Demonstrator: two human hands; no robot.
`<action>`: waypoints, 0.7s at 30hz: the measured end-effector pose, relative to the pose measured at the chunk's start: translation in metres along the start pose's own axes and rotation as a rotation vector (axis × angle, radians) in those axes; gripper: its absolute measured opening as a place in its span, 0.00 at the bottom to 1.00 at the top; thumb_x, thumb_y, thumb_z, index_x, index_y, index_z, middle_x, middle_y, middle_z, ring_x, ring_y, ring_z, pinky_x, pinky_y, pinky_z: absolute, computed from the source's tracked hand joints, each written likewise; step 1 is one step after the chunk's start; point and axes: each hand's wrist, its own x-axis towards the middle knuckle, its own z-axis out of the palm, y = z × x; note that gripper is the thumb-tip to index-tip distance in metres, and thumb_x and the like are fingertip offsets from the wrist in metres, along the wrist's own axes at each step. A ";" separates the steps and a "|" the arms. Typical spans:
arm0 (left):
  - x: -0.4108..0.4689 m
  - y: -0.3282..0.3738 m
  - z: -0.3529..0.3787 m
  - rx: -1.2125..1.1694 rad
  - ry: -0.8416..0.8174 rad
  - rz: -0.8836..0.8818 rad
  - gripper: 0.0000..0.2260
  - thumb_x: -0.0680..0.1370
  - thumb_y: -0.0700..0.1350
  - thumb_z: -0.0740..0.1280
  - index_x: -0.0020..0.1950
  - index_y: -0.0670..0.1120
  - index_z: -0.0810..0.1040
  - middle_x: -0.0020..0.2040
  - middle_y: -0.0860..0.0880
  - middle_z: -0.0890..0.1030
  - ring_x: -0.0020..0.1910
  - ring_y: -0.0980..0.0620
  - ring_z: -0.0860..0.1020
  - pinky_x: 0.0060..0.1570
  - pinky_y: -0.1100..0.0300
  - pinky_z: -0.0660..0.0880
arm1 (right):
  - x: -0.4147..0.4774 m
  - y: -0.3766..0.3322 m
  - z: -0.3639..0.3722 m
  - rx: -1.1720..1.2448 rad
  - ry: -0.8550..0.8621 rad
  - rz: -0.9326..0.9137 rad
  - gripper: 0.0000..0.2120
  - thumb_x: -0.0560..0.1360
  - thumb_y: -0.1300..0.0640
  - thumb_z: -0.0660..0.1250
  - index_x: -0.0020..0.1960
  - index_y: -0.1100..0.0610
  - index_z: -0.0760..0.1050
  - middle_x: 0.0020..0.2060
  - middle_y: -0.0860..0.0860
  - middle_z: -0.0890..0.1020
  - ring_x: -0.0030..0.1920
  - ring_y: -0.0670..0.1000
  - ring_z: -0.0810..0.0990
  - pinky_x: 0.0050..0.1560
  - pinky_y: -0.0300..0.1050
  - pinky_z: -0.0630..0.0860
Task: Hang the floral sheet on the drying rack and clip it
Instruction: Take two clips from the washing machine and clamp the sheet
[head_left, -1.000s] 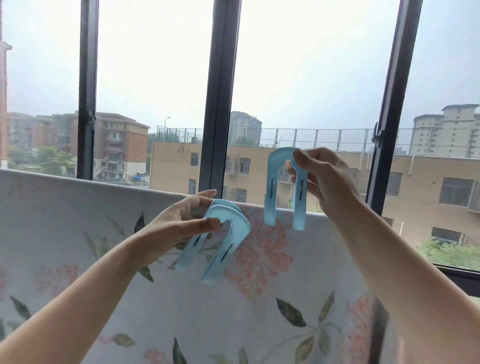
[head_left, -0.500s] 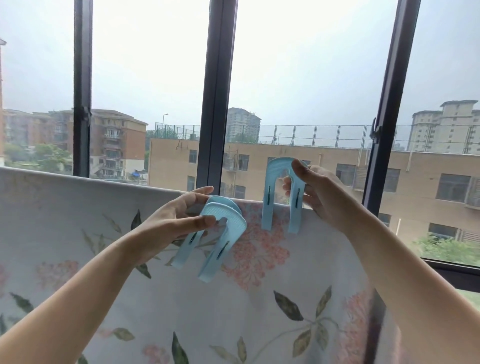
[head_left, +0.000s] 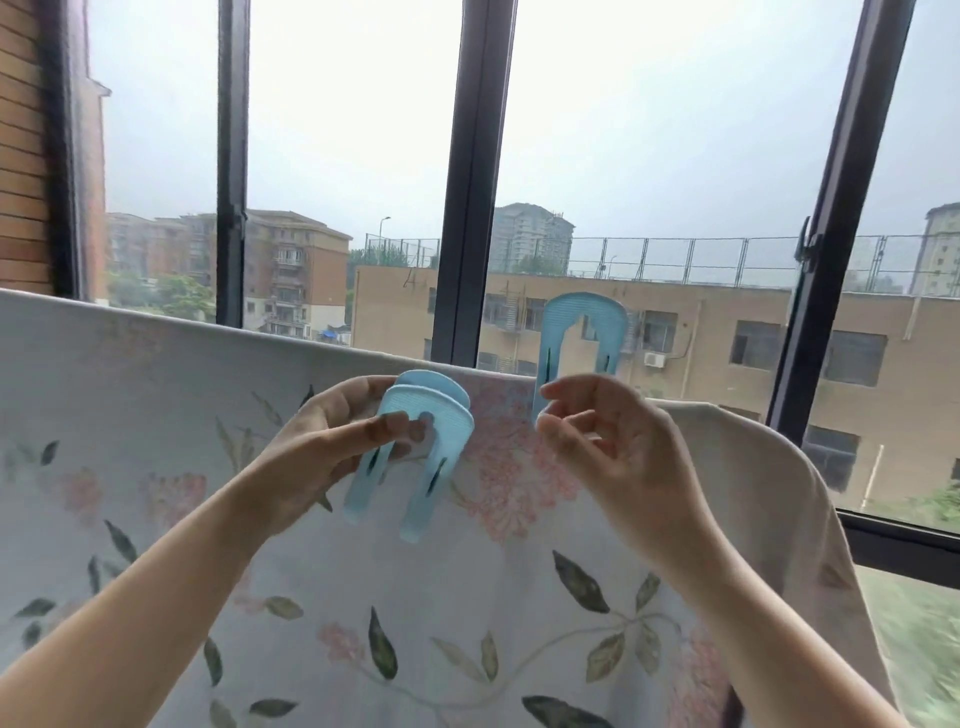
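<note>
Blue clips (head_left: 415, 447) pinched in left hand (head_left: 317, 457) | right hand (head_left: 613, 457) empty, beside them

Matt cloth sheet (head_left: 156, 467), ribbed plastic clips (head_left: 415, 457)

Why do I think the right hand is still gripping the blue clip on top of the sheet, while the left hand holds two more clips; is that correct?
Not quite. In the head view the right hand is open and empty, just in front of the clip that sits on the sheet. The left hand does hold two more clips.
</note>
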 end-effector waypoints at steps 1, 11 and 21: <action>-0.010 -0.002 0.001 -0.010 0.019 0.000 0.39 0.57 0.62 0.79 0.64 0.49 0.76 0.58 0.45 0.81 0.57 0.44 0.80 0.54 0.54 0.77 | -0.007 0.001 0.007 0.053 -0.105 0.044 0.12 0.73 0.52 0.73 0.55 0.48 0.78 0.46 0.45 0.84 0.46 0.46 0.83 0.48 0.45 0.81; -0.113 -0.003 -0.026 0.136 0.156 -0.101 0.31 0.62 0.64 0.75 0.62 0.55 0.77 0.59 0.48 0.82 0.59 0.47 0.79 0.61 0.52 0.74 | -0.023 -0.004 0.107 0.348 -0.523 0.198 0.45 0.60 0.37 0.75 0.72 0.50 0.68 0.57 0.44 0.81 0.57 0.43 0.80 0.57 0.42 0.78; -0.208 0.013 -0.161 0.279 0.327 -0.141 0.33 0.63 0.66 0.73 0.64 0.53 0.75 0.57 0.49 0.83 0.57 0.50 0.80 0.55 0.55 0.77 | -0.009 -0.077 0.260 0.407 -0.644 0.111 0.31 0.60 0.39 0.75 0.62 0.45 0.77 0.51 0.43 0.83 0.52 0.45 0.82 0.52 0.43 0.80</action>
